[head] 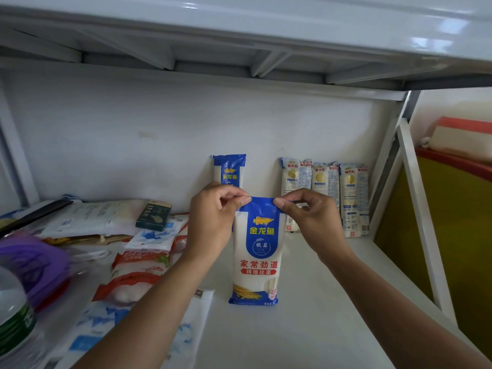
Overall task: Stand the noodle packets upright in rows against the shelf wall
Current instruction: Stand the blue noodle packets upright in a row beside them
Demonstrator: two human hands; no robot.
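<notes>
Head view, near to far. Nearest left: blurred clear bottle (14,323) with green label, purple plastic object (34,265) just behind it. Flat on the white shelf (332,315) beside these: white-and-blue bags (106,328) and red-and-white bags (138,272), overlapping in a loose pile. Two bare forearms reaching in from the near edge.

Centre: blue-and-white noodle packet (257,251) standing upright on its bottom edge on the shelf, printed face toward the camera, well forward of the wall. Left hand (213,222) pinched shut on the packet's top left corner, thumb and forefinger together over the blue seal. Right hand (308,219) pinched the same way on the top right corner. Both hands clamped on that top seam, close together but not touching each other.

Farther left: flat white pouches (93,217) lying down, small dark green box (154,215) resting on top.

Far: second blue packet (230,170) upright against the white shelf wall (133,134), partly hidden behind the left hand. To its right, after a gap, three pale packets (326,190) upright side by side, touching, leaning on the wall. Right of the shelf frame: yellow panel (439,235) with red edging.
</notes>
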